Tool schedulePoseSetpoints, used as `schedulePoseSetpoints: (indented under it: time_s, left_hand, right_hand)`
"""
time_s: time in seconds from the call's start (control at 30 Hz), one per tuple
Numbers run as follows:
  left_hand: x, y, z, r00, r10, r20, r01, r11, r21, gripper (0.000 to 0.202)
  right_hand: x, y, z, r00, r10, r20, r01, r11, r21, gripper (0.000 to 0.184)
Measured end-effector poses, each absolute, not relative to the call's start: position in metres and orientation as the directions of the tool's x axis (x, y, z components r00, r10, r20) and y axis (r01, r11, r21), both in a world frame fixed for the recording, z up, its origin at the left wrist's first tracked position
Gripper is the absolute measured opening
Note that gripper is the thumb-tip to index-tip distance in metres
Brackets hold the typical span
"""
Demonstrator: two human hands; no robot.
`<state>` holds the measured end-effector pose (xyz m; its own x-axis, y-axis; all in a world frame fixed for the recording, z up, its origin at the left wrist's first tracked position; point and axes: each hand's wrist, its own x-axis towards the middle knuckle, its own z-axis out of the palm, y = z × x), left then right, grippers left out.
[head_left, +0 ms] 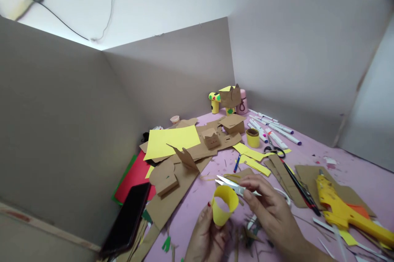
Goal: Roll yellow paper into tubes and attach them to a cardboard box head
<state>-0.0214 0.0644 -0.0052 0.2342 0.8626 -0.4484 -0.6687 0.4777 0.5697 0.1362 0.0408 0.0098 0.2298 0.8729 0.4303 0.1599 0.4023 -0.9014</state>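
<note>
My left hand (207,233) grips a short yellow paper tube (223,213) with its open end tilted up toward me. Just right of it, my right hand (271,208) has thumb and fingers closed around a pair of scissors (235,186). The blades point left, slightly parted, at the tube's back rim; I cannot tell whether they touch it. Part of the white handle shows behind my right hand. Beneath both hands lie small paper and cardboard scraps on the pink tabletop (187,217).
A yellow glue gun (341,208) and a black-red cutter (300,188) lie at right. Dark-handled scissors (275,150), several markers (277,138) and a yellow-wrapped roll (253,138) are farther back. Cardboard pieces (172,208), yellow paper (172,141) and a phone (127,217) occupy the left. Grey partitions (172,73) surround the table.
</note>
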Motion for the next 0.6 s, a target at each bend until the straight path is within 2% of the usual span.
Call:
schedulePoseSetpoints:
  time_s: [0.1,0.23,0.3,0.47,0.6]
  left_hand:
    - [-0.022,0.065,-0.008,0.220,0.878,-0.426,-0.651,0.457,0.606,0.035]
    - [-0.022,0.066,-0.008,0.166,0.932,-0.322,-0.593,0.355,0.722,0.034]
    - [-0.022,0.067,-0.009,0.131,0.961,-0.244,-0.535,0.276,0.799,0.031]
    - [-0.023,0.064,-0.007,0.078,0.992,-0.097,-0.339,0.118,0.933,0.033]
    - [-0.019,0.060,-0.005,0.083,0.992,-0.094,-0.302,0.115,0.946,0.036]
  right_hand:
    - [0.137,0.040,0.011,0.219,0.890,0.399,0.138,0.376,-0.916,0.014]
    - [0.135,0.035,0.014,0.168,0.837,0.520,0.245,0.475,-0.845,0.010]
    - [0.135,0.032,0.017,0.153,0.829,0.538,0.300,0.480,-0.825,0.011]
    - [0.137,0.036,0.019,0.056,0.895,0.442,0.363,0.394,-0.844,0.023]
    - [0.139,0.041,0.006,0.029,0.920,0.392,0.357,0.357,-0.863,0.028]
